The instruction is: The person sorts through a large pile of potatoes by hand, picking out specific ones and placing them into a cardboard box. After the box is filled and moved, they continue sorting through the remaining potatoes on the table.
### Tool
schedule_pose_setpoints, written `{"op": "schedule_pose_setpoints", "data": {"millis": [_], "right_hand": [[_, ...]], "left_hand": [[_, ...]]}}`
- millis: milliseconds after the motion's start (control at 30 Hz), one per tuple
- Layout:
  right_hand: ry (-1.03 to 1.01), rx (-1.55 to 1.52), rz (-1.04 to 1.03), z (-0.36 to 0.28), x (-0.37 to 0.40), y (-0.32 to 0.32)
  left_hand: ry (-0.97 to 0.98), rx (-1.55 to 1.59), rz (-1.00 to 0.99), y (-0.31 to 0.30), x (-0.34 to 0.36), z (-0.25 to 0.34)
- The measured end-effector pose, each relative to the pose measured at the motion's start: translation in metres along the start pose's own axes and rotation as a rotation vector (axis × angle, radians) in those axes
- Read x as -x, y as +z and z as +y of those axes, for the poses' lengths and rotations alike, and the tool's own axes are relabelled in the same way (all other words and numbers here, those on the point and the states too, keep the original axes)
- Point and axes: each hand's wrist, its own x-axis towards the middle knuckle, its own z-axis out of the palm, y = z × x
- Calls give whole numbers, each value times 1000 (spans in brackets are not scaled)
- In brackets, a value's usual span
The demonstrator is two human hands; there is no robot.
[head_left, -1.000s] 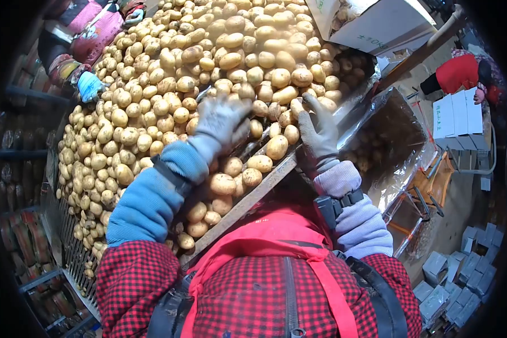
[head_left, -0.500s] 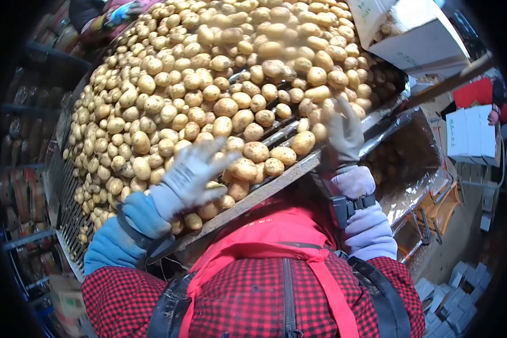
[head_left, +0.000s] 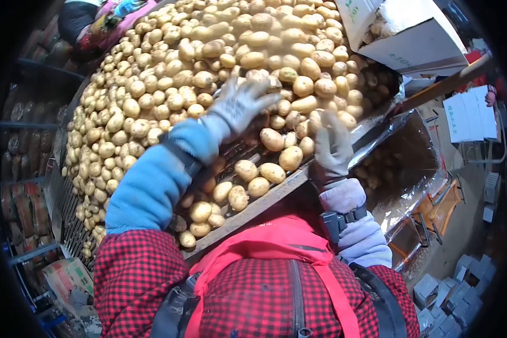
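A large heap of potatoes (head_left: 152, 73) covers the slatted sorting table. My left hand (head_left: 242, 104), in a pale glove, reaches into the middle of the heap with its fingers spread over the potatoes. Nothing is seen held in it. My right hand (head_left: 333, 147), also gloved, is at the table's wooden edge (head_left: 265, 204), beside potatoes near the rim. Its fingers are apart and no potato shows in its grasp. Between my arms several potatoes lie on the dark slats, one of them a pale potato (head_left: 291, 158) near my right hand.
An open white carton (head_left: 419, 45) stands at the upper right. A plastic-lined container (head_left: 403, 163) with potatoes is right of the table edge. At the upper left a co-worker's gloved hand (head_left: 128, 7) shows. Grey boxes (head_left: 456, 298) lie on the floor.
My left hand has moved up and right, farther into the heap, and more slats show below it. My right hand has shifted slightly down and left along the edge.
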Motion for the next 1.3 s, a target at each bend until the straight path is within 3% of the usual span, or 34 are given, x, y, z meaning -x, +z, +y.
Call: {"op": "schedule_pose_setpoints", "data": {"millis": [67, 133, 200, 267, 300, 333, 467, 567, 733, 767, 833, 867, 933, 1033, 1133, 1200, 1267, 1300], "right_hand": [[37, -15, -25, -6, -2, -2], [27, -12, -25, -10, -4, -5], [13, 10, -39, -10, -6, -5], [1, -23, -33, -7, -5, -5], [-15, -43, -29, -2, -4, -3], [-33, -62, -27, 2, -3, -2], [-50, -86, -56, -2, -6, -4], [-68, -78, -85, -4, -9, -5], [-44, -85, -129, -4, -8, -8], [-47, -92, -128, -4, -8, -8], [-61, -73, -131, -3, -9, -9], [-59, -74, -124, -3, -9, -9], [-49, -66, -123, -5, -8, -9], [-40, -73, -106, 0, -5, -7], [-41, -88, -109, 1, -5, -6], [-57, -72, -112, -1, -6, -8], [-39, -57, -140, -2, -7, -9], [-53, -68, -133, -1, -6, -8]], "left_hand": [[-10, -103, 131, -6, -37, -32], [-264, -77, 124, -29, -51, -58], [-409, -107, 279, -25, -34, -92], [-317, -44, 280, -38, 4, -108], [-418, 100, 121, -60, 20, -92], [-322, 110, 140, -55, 43, -93], [-528, 207, -402, -71, 90, -53], [-477, 1, -368, -55, 102, -32], [-594, 207, -399, -50, 82, -25], [-605, 125, -376, -44, 79, -15], [-596, 86, -330, -41, 71, 11], [-506, 209, -435, -42, 64, 24], [-525, 34, -236, -10, 76, 64], [-508, 119, -205, -19, 83, 80], [-226, 392, -261, -35, 87, 83], [-165, 456, -271, -47, 84, 83], [-180, 733, -96, -36, 84, 59], [-254, 535, 28, -50, 71, 44]]}}
